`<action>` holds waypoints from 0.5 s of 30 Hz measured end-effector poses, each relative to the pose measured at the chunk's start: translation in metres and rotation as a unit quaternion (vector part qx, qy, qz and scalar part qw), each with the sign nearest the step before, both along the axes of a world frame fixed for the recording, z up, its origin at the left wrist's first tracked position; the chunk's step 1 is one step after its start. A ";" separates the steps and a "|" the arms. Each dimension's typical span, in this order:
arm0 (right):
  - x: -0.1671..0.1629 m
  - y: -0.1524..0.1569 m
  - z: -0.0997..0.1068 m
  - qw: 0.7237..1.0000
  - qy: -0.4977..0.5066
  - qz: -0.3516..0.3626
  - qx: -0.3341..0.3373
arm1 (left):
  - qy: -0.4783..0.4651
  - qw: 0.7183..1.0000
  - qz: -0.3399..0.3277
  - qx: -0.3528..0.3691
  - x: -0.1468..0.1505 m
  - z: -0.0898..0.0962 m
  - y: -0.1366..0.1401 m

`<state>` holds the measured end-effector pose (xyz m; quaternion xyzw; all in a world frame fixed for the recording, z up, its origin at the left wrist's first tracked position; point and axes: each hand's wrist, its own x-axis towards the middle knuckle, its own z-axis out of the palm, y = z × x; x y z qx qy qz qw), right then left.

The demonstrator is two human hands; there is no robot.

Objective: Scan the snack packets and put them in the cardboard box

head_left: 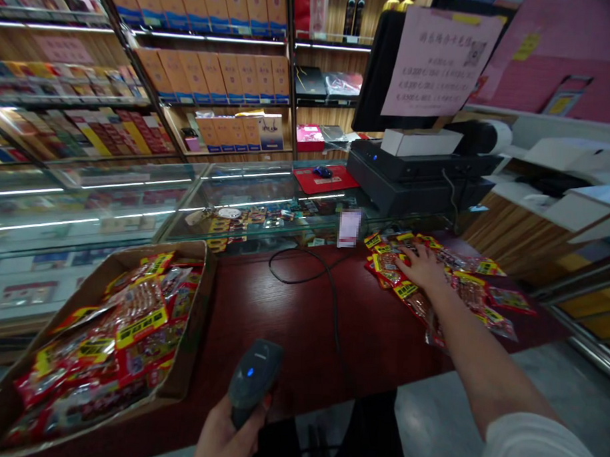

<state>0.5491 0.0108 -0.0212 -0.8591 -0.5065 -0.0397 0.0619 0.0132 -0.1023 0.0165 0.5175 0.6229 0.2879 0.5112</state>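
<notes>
My left hand is wrapped round the handle of a dark barcode scanner, which shows a blue light on top. It is held upright over the near edge of the dark red table. On the right, my right hand lies with its fingers spread on a heap of red and yellow snack packets. Its fingertips touch the packets, and none is visibly gripped. More of the same packets fill an open cardboard box at the left.
A black cable loops across the table. Behind stand a glass display counter, a mouse on a red mat, and a monitor with a paper sign. Shelves of boxed goods line the back wall.
</notes>
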 end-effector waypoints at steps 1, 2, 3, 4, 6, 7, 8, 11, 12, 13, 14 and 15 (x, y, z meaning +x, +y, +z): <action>-0.003 -0.003 -0.001 1.000 -0.010 0.018 -0.002 | 0.001 1.000 0.001 0.002 0.000 0.001 0.000; -0.007 -0.006 -0.001 0.999 -0.019 0.035 -0.005 | 0.003 1.000 0.002 0.003 0.000 0.001 0.000; -0.010 -0.009 -0.001 0.998 -0.029 0.053 -0.006 | 0.005 1.000 0.003 0.002 -0.001 0.001 -0.001; -0.014 -0.011 -0.002 0.997 -0.037 0.070 -0.006 | 0.007 1.000 0.005 -0.002 -0.002 0.001 -0.001; -0.023 -0.015 -0.002 0.994 -0.049 0.103 -0.004 | 0.013 1.000 0.001 -0.017 -0.006 0.000 0.000; -0.028 -0.017 -0.003 0.992 -0.052 0.118 -0.004 | 0.015 0.999 -0.007 -0.027 -0.007 0.000 0.000; -0.033 -0.018 -0.002 0.990 -0.052 0.133 -0.006 | 0.015 0.999 -0.018 -0.036 -0.009 -0.001 0.001; -0.051 -0.020 -0.001 0.983 -0.042 0.177 -0.015 | 0.011 0.998 -0.047 -0.047 -0.011 0.000 0.005; -0.056 -0.019 0.001 0.981 -0.035 0.190 -0.020 | 0.012 0.998 -0.050 -0.044 -0.011 0.001 0.006; -0.062 -0.017 0.004 0.979 -0.024 0.201 -0.027 | 0.013 0.998 -0.051 -0.040 -0.011 0.002 0.007; -0.066 -0.015 0.007 0.977 -0.011 0.208 -0.035 | 0.013 0.998 -0.053 -0.037 -0.010 0.004 0.007; -0.070 -0.012 0.012 0.977 0.005 0.211 -0.043 | 0.012 0.998 -0.055 -0.033 -0.010 0.007 0.007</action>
